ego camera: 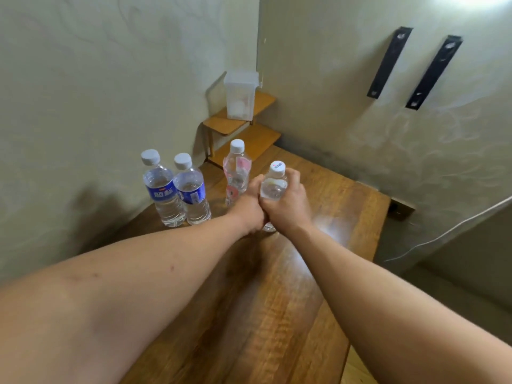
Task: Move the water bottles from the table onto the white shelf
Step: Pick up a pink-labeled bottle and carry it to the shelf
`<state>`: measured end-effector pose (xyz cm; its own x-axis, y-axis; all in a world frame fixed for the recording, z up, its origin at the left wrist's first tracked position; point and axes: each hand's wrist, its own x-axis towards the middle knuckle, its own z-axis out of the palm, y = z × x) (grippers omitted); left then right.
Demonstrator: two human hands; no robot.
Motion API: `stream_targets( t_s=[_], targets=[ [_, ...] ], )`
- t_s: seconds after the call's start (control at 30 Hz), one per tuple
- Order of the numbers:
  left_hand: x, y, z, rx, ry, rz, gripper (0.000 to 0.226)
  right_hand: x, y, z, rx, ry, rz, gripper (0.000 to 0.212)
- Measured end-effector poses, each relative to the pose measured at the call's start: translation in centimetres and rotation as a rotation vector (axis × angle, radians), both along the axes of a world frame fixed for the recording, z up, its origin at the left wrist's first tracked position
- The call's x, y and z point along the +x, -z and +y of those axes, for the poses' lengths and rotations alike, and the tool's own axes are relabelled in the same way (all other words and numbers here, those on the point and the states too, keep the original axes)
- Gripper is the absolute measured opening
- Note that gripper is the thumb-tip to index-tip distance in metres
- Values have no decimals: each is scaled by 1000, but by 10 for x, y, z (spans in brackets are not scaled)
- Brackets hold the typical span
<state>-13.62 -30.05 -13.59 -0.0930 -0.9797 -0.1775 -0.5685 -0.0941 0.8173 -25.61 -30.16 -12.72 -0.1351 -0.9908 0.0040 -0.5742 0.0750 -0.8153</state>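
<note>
Several clear water bottles with white caps stand on the wooden table point(346, 206). Two blue-labelled bottles point(163, 189) point(191, 189) stand side by side at the left. A pink-labelled bottle point(237, 167) stands behind my hands. Both hands wrap one more clear bottle point(274, 184): my right hand point(291, 206) grips its upper body, my left hand point(250, 209) grips it lower down, and its base shows just above the tabletop. No white shelf is in view.
A small two-step wooden stand point(266, 101) sits in the far corner with a translucent plastic container point(241, 95) on its top step. Two black brackets point(388, 62) are fixed to the right wall. A white cable point(443, 234) hangs beyond the table's right edge.
</note>
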Motion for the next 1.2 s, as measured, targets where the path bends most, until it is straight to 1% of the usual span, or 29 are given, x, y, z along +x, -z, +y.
stream_targets(
  t_s=[0.1, 0.17, 0.23, 0.3, 0.4, 0.5, 0.6, 0.7, 0.8, 0.9, 1.0, 1.1, 1.2],
  targets=[
    [5, -4, 17, -18, -4, -40, 73, 1, -3, 21, 16, -24, -15, 78],
    [15, -14, 38, -44, 18, -12, 66, 7, -7, 41, 22, -39, -27, 81],
    [30, -27, 65, -63, 33, 12, 64, 18, -18, 64, 17, -58, -28, 80],
    [50, -41, 96, -109, 29, 26, 57, 35, -34, 92, -12, -81, -26, 77],
    [91, -70, 153, -165, 12, 39, 57, 72, -63, 141, -76, -148, -13, 75],
    [147, -103, 225, -198, -65, 96, 54, 127, -97, 201, -127, -244, -5, 72],
    [216, -130, 304, -231, -163, 119, 59, 190, -134, 268, -137, -357, 8, 71],
    [292, -155, 386, -266, -239, 78, 61, 260, -168, 339, -124, -454, -16, 72],
    [365, -176, 466, -311, -319, 32, 66, 335, -197, 413, -124, -553, -64, 68],
    [433, -187, 542, -363, -415, -33, 68, 403, -214, 485, -122, -666, -105, 67],
    [493, -193, 617, -384, -515, -91, 68, 465, -225, 550, -126, -805, -108, 59],
    [540, -196, 694, -378, -605, -102, 67, 517, -228, 605, -99, -965, -87, 52],
    [582, -196, 766, -378, -714, -74, 64, 570, -222, 650, -85, -1107, -32, 56]
  ],
)
